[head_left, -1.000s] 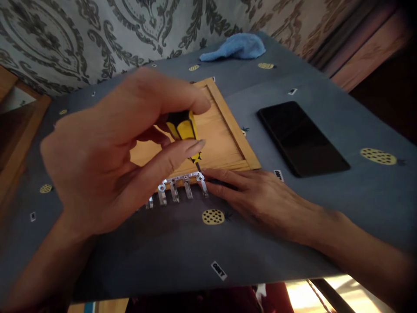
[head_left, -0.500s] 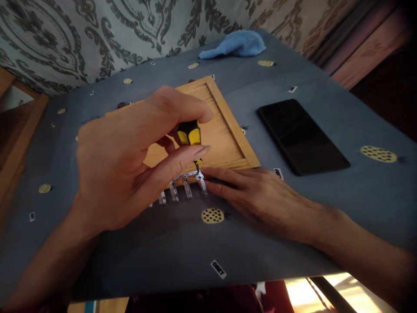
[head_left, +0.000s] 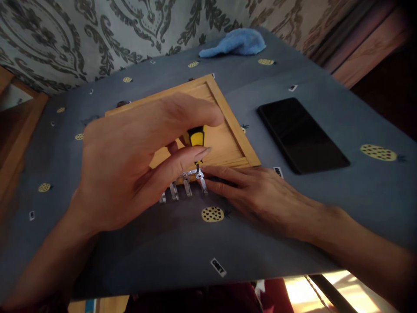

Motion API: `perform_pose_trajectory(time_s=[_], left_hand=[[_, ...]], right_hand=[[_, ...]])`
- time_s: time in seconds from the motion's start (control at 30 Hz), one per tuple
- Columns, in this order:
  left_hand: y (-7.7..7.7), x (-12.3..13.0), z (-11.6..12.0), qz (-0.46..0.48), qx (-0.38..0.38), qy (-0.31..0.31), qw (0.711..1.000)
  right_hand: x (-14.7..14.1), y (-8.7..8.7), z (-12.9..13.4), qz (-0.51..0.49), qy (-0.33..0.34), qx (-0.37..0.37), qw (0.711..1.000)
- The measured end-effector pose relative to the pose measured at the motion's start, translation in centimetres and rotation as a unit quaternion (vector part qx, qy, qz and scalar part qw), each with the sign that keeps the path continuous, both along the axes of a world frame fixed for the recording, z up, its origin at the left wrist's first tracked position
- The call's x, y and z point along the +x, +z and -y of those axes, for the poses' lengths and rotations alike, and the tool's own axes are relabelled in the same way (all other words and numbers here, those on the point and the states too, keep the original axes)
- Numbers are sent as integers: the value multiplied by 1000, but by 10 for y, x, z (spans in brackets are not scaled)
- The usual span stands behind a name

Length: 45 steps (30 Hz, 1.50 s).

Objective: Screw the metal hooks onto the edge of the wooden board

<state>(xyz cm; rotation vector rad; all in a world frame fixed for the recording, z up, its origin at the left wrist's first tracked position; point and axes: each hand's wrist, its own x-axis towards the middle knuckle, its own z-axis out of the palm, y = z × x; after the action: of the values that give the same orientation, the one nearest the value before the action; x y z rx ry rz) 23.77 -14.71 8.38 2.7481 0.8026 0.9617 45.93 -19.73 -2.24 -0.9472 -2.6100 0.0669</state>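
Note:
My left hand is closed around a short yellow and black screwdriver, held upright. Its tip meets a screw at the right end of a silver metal hook rail. The rail lies along the near edge of a framed wooden panel, with several hooks jutting toward me; my left hand covers its left part. My right hand lies flat with fingers stretched out, the fingertips touching the rail's right end and the panel's near edge.
A black smartphone lies to the right of the panel. At the back of the cloth-covered table is a crumpled blue cloth. A wooden piece of furniture stands at the left edge.
My left hand has rolled slightly to the right and its index finger reaches further over. The screwdriver's handle has turned a little, its tip staying on the same screw. My right hand stays put.

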Motion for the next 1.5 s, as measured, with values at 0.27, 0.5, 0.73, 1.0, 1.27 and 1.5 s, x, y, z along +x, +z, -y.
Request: perform_pose_trajectory(time_s=[0.27, 0.5, 0.73, 1.0, 1.27, 1.5], left_hand=[[-10, 9, 3, -4, 14, 3, 1000], [-7, 15, 6, 34, 27, 18, 999], [-10, 8, 9, 15, 14, 37, 999], [-5, -1, -4, 2, 9, -30, 1000], [0, -2, -4, 7, -34, -42, 999], [3, -3, 5, 58, -94, 65, 992]], right_hand=[[0, -3, 0, -4, 1, 8, 1000], [0, -1, 0, -9, 4, 1, 1000], [0, -3, 0, -11, 3, 13, 1000], [0, -2, 0, 1, 6, -11, 1000], [1, -2, 0, -4, 0, -5, 1000], [1, 0, -1, 5, 1, -4, 1000]])
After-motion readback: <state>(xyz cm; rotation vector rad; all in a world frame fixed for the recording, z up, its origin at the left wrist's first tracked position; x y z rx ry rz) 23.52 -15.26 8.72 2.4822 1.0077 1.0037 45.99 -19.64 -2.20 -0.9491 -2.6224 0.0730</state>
